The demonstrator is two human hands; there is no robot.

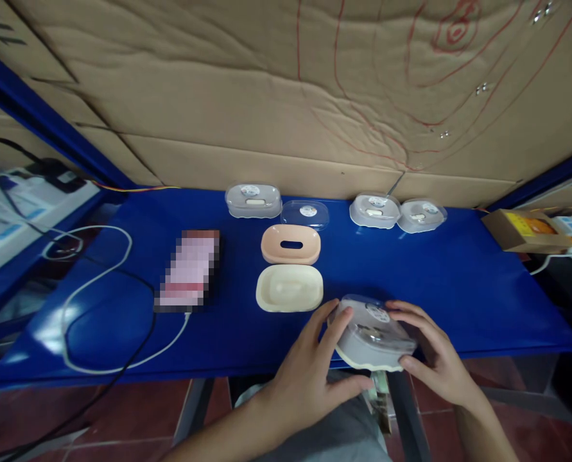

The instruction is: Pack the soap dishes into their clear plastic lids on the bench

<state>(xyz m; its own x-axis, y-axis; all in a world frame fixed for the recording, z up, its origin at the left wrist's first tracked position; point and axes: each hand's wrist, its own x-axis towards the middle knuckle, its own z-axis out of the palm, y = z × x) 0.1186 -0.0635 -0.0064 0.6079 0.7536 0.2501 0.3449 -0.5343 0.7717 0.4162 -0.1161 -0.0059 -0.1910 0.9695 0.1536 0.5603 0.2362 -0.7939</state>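
Both my hands grip one soap box with a clear lid (371,333) at the table's near edge, slightly right of centre. My left hand (314,372) wraps its left side, fingers on the lid and thumb underneath. My right hand (433,356) clasps its right side. Just beyond lie a cream tray (289,288) and a pink tray with a slot (291,244), both apart from my hands. A lone clear lid (305,213) lies behind the pink tray.
The blue table (459,282) carries three more lidded boxes along the back: one (253,200) at centre-left, two (375,210) (420,214) at the right. A phone (188,270) with a white cable (97,308) lies left. A cardboard wall rises behind; a small carton (526,231) sits far right.
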